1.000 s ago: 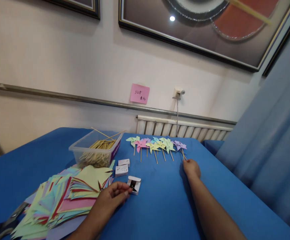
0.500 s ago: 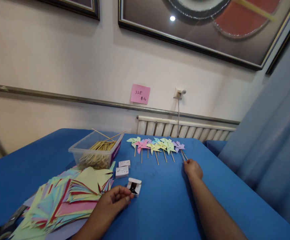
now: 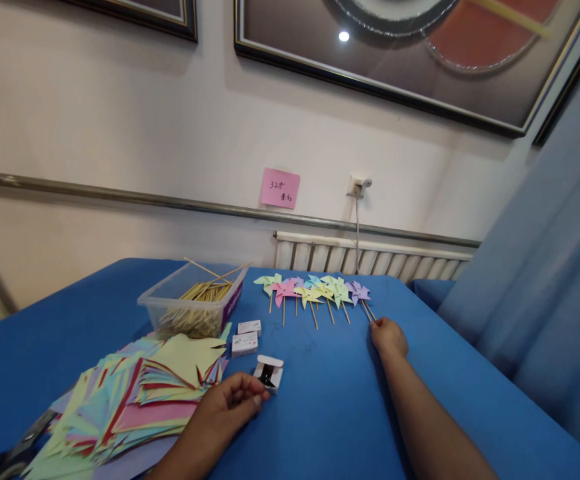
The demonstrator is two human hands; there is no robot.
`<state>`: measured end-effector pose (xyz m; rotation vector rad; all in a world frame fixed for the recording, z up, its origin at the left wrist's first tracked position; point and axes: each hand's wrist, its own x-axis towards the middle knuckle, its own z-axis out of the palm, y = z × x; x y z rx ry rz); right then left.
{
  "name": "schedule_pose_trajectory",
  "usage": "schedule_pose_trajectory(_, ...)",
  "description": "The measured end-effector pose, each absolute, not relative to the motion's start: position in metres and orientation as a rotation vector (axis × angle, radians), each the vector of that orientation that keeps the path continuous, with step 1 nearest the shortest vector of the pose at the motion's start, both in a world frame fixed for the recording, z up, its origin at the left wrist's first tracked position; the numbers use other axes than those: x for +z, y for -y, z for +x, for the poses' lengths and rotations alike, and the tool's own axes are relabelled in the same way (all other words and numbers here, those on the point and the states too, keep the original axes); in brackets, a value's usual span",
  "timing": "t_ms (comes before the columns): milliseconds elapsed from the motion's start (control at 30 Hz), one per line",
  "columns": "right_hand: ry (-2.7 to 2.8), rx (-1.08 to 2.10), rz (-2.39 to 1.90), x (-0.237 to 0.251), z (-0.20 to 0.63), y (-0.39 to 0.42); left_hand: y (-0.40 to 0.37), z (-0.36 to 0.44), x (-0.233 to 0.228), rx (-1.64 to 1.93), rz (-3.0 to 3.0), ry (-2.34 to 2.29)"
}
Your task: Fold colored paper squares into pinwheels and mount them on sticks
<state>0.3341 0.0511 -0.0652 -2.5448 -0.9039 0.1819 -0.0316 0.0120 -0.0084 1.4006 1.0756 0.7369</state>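
Observation:
My right hand [image 3: 389,337] reaches across the blue table [image 3: 330,413] and pinches the wooden stick of a purple paper pinwheel [image 3: 359,292], the rightmost in a row of several pastel pinwheels [image 3: 310,291]. My left hand [image 3: 230,403] rests on the cloth with its fingers curled beside a small open white box [image 3: 269,372] with dark contents; whether it touches the box is unclear. Just left of that hand lies a spread pile of cut coloured paper squares [image 3: 135,393].
A clear plastic tub of wooden sticks [image 3: 194,305] stands behind the paper pile. Two small closed white boxes [image 3: 245,337] lie next to it. Scissors [image 3: 10,457] poke out at the lower left. A radiator [image 3: 370,257] and blue curtain [image 3: 545,280] border the table.
My right hand has shifted slightly right and nearer with the stick end. The left hand has barely moved beside the open box.

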Motion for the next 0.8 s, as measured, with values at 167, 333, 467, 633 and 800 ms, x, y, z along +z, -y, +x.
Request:
schedule_pose_trajectory(167, 0.903, 0.136, -2.512, -0.068, 0.334, -0.049, -0.013, -0.034, -0.012, 0.723, 1.430, -1.060)
schedule_pose_trajectory(333, 0.914, 0.036, -2.443, -0.066, 0.329, -0.044, -0.012, -0.035, -0.017, 0.706, 1.484, -1.005)
schedule_pose_trajectory(467, 0.998, -0.082, -2.287, -0.057, 0.316, -0.040, -0.004, -0.031, -0.019, 0.689, 1.553, -1.014)
schedule_pose_trajectory(633, 1.216, -0.052, -1.998, -0.046, 0.272, -0.036, 0.007, -0.029, -0.022, 0.609, 1.742, -0.995)
schedule_pose_trajectory(800, 1.366, 0.147, -1.742, -0.048, 0.202, -0.028, 0.017, -0.035, -0.016, 0.495, 1.963, -0.932)
